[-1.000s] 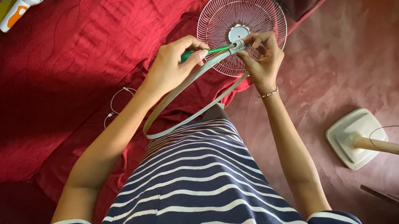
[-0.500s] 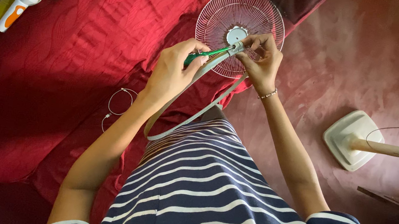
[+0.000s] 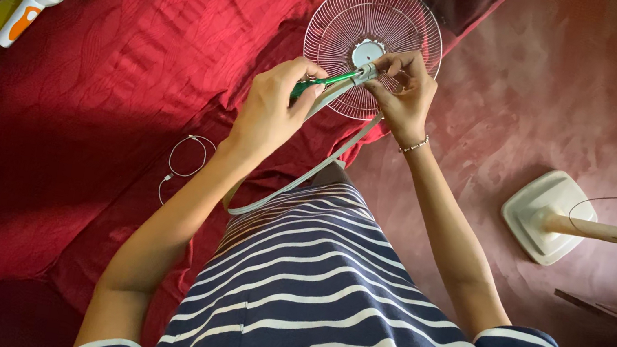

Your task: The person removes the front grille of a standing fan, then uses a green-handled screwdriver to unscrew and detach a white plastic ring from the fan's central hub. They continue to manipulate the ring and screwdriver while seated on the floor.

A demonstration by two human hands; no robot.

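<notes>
My left hand (image 3: 274, 106) grips a green-handled screwdriver (image 3: 329, 82) whose tip points at a small fitting on a white plastic rim band (image 3: 308, 173). My right hand (image 3: 404, 90), with a thin bracelet on the wrist, pinches that fitting at the band's upper end. Both hands are held above a round wire fan grille (image 3: 349, 19) that lies on the red bedspread (image 3: 122, 45). The band curves down from my hands toward my striped shirt.
A white fan base (image 3: 541, 214) with its pole lies on the reddish floor at the right. A thin white cable (image 3: 183, 158) is coiled on the bedspread. An orange-and-white torch (image 3: 29, 9), books and a dark tablet sit at the top left.
Both hands with the screwdriver and band stay at the same spot over the grille. The view has shifted slightly; the left hand has turned a little on the screwdriver handle.
</notes>
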